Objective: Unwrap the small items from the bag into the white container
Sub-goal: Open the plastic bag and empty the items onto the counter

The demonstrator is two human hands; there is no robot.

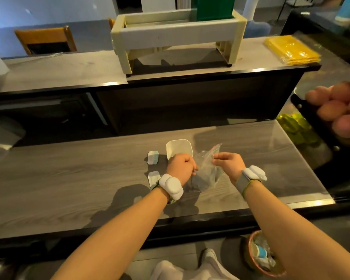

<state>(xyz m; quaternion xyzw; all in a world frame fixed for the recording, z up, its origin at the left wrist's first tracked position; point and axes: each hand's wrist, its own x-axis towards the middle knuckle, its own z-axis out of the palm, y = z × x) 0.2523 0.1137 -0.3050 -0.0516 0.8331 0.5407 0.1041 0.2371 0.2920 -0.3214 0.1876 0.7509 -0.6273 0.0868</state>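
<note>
Bag (207,168) held up over the surface (69,178), just right of the white container (179,148).
Both hands pinch the clear plastic, left hand (180,166) closed at its side, right hand (228,162) gripping the mouth; best spread it wide. Two wrapped items (153,157) lie left.

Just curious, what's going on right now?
Left hand closed at clear bag; right hand pinches its rim. White container looks empty. Two wrapped items beside it.

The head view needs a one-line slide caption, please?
Both hands open a clear bag beside the white container.
</note>
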